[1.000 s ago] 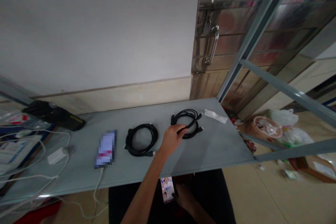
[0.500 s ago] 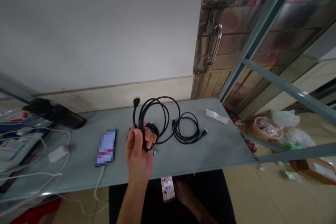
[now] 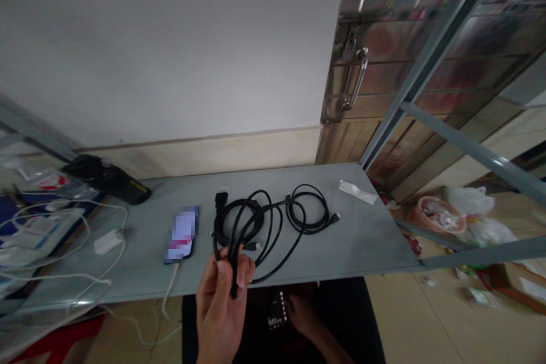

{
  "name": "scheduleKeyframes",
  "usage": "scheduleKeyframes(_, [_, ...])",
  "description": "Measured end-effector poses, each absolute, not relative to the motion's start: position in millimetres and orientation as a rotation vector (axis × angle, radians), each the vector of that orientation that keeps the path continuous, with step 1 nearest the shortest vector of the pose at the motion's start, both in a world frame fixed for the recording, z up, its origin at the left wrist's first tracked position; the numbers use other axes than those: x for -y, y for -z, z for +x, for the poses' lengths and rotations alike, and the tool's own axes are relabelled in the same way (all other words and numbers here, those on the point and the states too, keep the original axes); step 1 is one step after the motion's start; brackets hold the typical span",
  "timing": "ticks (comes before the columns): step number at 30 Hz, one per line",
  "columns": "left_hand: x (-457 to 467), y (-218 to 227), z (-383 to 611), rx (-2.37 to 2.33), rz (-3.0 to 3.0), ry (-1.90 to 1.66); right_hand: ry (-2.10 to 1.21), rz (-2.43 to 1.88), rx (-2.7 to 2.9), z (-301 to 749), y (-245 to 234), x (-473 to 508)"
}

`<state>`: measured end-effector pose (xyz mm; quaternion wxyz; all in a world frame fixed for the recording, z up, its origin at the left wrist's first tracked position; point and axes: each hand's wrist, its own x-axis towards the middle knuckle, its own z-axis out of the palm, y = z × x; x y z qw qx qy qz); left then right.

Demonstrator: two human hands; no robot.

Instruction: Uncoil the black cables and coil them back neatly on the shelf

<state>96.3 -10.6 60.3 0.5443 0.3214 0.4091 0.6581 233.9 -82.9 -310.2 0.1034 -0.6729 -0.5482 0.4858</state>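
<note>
My left hand is closed around a looped black cable, held over the front edge of the grey table. One end of it, with a broad black plug, sticks up above my fingers. Behind it on the tabletop lies a coiled black cable, partly hidden by the held loops. A separate coil of thinner black cable rests to the right, with a metal-tipped plug. Low in my lap, my right hand grips the right edge of a phone with a dark screen; its fingers are mostly in shadow.
Left of the cables, a second phone with a white cord lies on the grey table. A black bottle, a white adapter and tangled white cords are farther left. A white strip lies at right, near the metal frame.
My left hand has come lower and nearer with the looped cable, showing more of the coil behind it. The lap phone's screen has turned from a bright picture to dark. The view has shifted slightly.
</note>
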Motion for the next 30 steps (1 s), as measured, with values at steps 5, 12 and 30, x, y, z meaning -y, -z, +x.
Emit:
scheduleKeyframes(5, [16.5, -33.0, 103.1, -1.022, 0.887, -1.335, -1.394, -1.83, 1.552, 251.2, 276.0, 91.4])
scheduleKeyframes(12, [15.4, 4.9, 120.7, -0.94, 1.019, -0.888, -1.281, -1.375, 1.231, 303.9, 127.7, 102.0])
scheduleKeyframes(30, [5.7, -25.5, 84.5, -1.092, 1.136, -1.099, -1.135, -1.31, 0.696, 354.2, 25.3, 58.5])
